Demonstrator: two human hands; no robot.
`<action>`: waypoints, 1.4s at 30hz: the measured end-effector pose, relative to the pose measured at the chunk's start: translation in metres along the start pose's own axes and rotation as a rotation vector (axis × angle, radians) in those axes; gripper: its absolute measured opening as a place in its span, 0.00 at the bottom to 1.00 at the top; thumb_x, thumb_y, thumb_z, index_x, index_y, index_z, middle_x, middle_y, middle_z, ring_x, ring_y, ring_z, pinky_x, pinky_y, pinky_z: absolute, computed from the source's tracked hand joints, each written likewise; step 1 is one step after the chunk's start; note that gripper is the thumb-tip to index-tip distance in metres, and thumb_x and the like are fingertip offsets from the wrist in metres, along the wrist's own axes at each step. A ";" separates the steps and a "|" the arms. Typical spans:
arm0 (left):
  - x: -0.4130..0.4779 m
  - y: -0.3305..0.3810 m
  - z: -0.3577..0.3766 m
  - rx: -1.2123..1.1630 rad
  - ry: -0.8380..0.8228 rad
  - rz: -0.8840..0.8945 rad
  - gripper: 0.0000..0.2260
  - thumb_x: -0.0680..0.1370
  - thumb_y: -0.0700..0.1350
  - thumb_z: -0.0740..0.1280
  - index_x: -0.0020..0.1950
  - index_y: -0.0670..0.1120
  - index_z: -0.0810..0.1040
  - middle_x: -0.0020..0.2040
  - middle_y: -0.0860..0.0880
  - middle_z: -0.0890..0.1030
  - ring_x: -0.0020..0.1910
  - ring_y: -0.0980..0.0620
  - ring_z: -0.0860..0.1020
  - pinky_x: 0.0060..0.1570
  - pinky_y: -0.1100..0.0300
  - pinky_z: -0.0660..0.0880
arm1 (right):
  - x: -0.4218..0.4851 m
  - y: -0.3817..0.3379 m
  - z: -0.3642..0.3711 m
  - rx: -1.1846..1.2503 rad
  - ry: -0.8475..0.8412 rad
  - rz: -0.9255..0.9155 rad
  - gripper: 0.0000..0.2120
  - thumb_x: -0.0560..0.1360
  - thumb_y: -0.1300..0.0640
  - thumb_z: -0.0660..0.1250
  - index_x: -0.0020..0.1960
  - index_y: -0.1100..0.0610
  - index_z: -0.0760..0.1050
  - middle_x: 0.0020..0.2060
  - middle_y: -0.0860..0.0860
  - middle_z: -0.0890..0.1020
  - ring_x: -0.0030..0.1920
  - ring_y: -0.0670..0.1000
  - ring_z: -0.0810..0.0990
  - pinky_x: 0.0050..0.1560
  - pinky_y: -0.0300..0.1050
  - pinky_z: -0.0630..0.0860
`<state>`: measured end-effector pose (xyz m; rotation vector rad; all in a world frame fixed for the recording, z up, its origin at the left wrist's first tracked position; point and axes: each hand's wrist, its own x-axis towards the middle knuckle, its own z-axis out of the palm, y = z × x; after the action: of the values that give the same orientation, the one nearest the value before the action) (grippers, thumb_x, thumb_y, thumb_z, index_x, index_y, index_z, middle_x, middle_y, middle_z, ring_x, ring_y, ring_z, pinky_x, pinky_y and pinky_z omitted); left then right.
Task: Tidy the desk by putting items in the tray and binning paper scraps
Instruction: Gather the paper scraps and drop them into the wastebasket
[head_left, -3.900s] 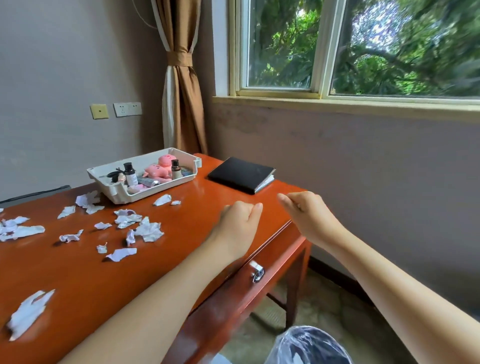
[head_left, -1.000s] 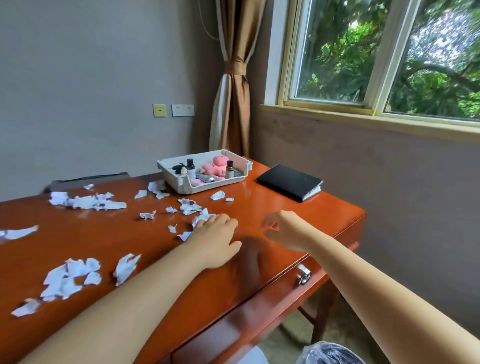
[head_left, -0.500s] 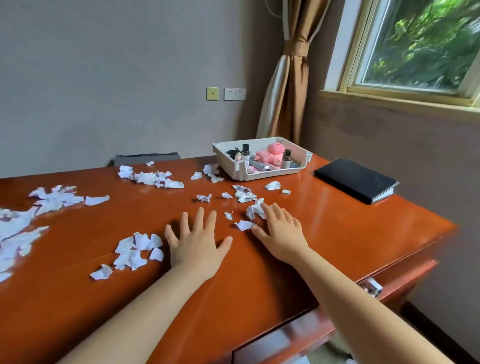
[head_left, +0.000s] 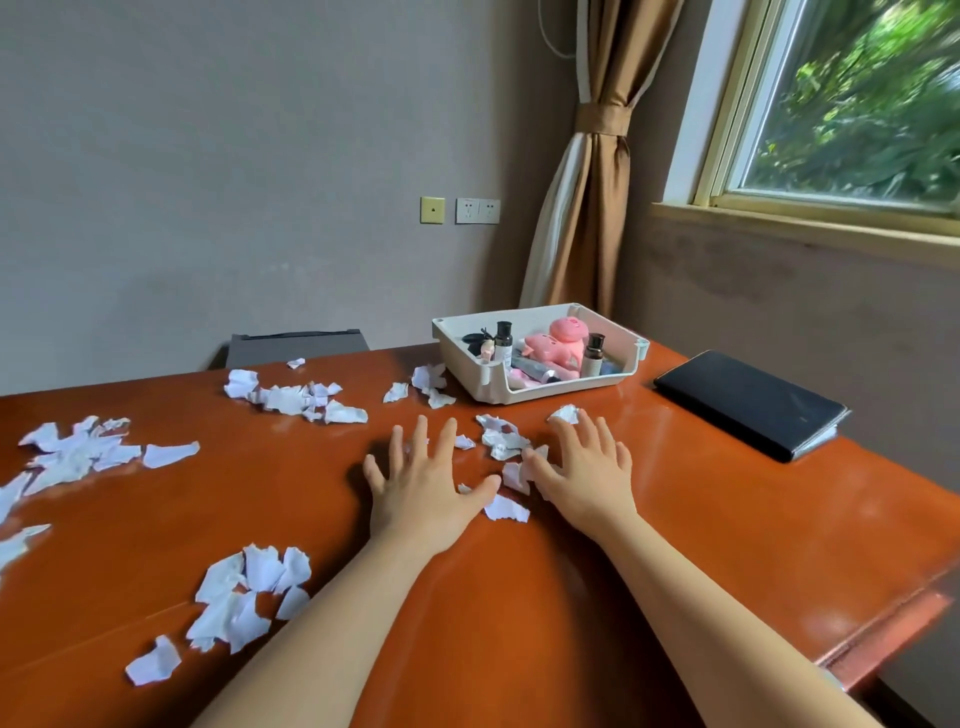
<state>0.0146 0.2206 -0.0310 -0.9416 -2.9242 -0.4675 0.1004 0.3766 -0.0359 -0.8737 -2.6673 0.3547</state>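
Observation:
White torn paper scraps lie scattered over the red-brown desk (head_left: 675, 545). A small cluster of scraps (head_left: 501, 441) sits between my hands. My left hand (head_left: 423, 483) lies flat with its fingers spread, just left of that cluster. Fingers straight, my right hand (head_left: 587, 467) rests flat on the right side of the cluster and covers a few scraps. A white tray (head_left: 498, 387) stands behind my hands and holds a pink plush toy (head_left: 558, 345) and small bottles (head_left: 503, 340). More scraps lie at the near left (head_left: 249, 592) and at the far left (head_left: 78, 449).
A black notebook (head_left: 748, 402) lies at the right of the desk, close to the edge. Another row of scraps (head_left: 296, 397) lies at the back, left of the tray. A dark chair back (head_left: 296, 345) stands behind the desk. The desk's right edge drops off near the window wall.
My view turned left from the desk's right end to the scraps. Both hands moved forward and flattened, and they now bracket the scraps in front of the tray.

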 end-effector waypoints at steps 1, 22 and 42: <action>0.006 -0.001 0.000 -0.006 -0.003 -0.008 0.37 0.74 0.71 0.52 0.77 0.57 0.45 0.79 0.48 0.45 0.78 0.43 0.42 0.72 0.37 0.44 | 0.007 0.002 0.000 -0.001 -0.010 0.038 0.30 0.76 0.35 0.51 0.74 0.47 0.56 0.77 0.53 0.51 0.77 0.56 0.45 0.74 0.58 0.44; -0.001 -0.001 -0.001 0.007 -0.003 0.019 0.41 0.70 0.75 0.47 0.77 0.55 0.46 0.79 0.49 0.48 0.78 0.45 0.46 0.72 0.37 0.44 | 0.015 -0.001 -0.001 0.382 -0.170 -0.208 0.22 0.79 0.45 0.56 0.70 0.50 0.66 0.68 0.48 0.73 0.67 0.49 0.71 0.66 0.45 0.66; 0.039 -0.009 0.009 -0.102 -0.086 0.325 0.25 0.80 0.50 0.55 0.76 0.60 0.52 0.78 0.57 0.49 0.77 0.52 0.50 0.74 0.48 0.49 | 0.012 -0.001 0.011 0.240 -0.068 -0.437 0.12 0.77 0.57 0.61 0.58 0.50 0.78 0.56 0.49 0.78 0.55 0.51 0.75 0.56 0.47 0.72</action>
<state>-0.0219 0.2382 -0.0370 -1.4514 -2.7602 -0.5715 0.0868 0.3811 -0.0429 -0.2022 -2.7049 0.5841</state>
